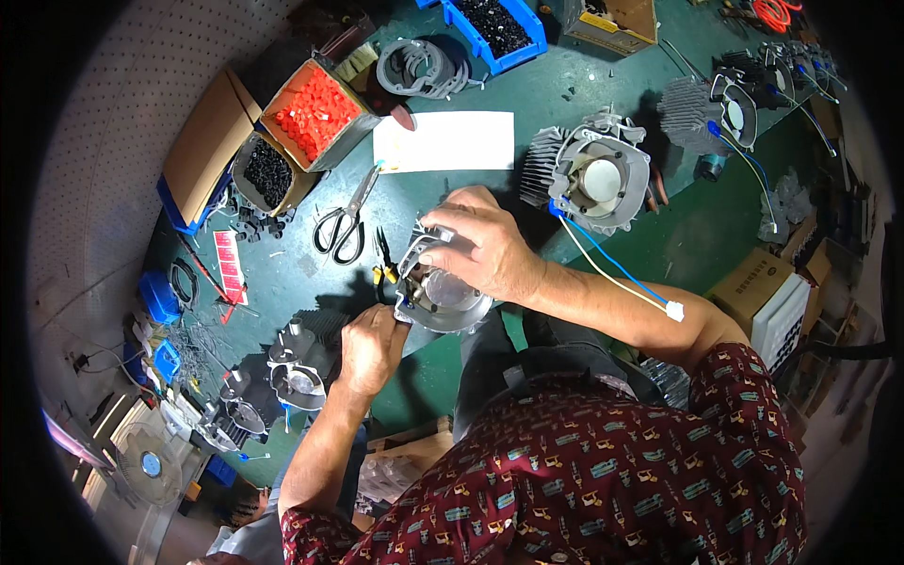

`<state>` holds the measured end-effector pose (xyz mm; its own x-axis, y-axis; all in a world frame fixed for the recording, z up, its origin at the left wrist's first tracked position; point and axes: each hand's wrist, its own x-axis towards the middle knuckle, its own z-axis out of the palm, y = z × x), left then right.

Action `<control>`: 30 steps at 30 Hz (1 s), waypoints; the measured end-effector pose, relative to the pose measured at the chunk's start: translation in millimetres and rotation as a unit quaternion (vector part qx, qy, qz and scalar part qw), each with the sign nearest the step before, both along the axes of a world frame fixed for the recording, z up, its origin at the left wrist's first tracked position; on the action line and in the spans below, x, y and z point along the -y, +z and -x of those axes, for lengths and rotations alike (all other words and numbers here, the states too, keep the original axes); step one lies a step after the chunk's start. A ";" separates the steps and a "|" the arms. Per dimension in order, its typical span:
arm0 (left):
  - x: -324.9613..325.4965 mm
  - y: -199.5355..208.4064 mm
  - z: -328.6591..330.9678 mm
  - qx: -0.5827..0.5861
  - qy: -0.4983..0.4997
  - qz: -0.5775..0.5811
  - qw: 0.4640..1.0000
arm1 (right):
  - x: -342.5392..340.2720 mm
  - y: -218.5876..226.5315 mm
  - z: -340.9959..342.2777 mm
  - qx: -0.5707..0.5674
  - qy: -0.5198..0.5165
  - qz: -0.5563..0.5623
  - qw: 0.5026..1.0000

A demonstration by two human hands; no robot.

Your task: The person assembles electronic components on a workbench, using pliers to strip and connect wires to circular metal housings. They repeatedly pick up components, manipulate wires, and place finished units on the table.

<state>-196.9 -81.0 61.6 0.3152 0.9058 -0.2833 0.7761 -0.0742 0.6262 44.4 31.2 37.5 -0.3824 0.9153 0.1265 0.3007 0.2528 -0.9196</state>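
Observation:
A grey cast-metal motor housing with a round opening is between my hands at the table's near edge. My right hand curls over its far side, thumb and fingers closed on the rim. My left hand pinches at the near left edge of the same housing; its fingertips are partly hidden. Pliers with yellow-and-black handles lie just beyond my left hand. Black-handled scissors rest a little farther off, beside a white sheet of paper.
Another finned housing with blue and white wires stands to the right, with more along the right edge. Further housings sit at left. Boxes of orange caps and black parts, a blue bin and grey rings are farther back.

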 end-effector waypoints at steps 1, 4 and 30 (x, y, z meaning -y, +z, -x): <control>-3.6 3.6 0.4 0.021 0.003 0.025 0.999 | 0.0 0.5 -0.2 0.000 -0.002 -0.005 1.000; -10.4 10.7 0.8 0.083 -0.005 0.086 0.993 | -0.8 -1.3 -7.1 0.000 0.011 -0.004 1.000; 20.0 -12.4 -5.5 0.336 0.217 0.307 0.864 | 0.1 -4.7 2.1 -0.037 0.035 0.012 0.999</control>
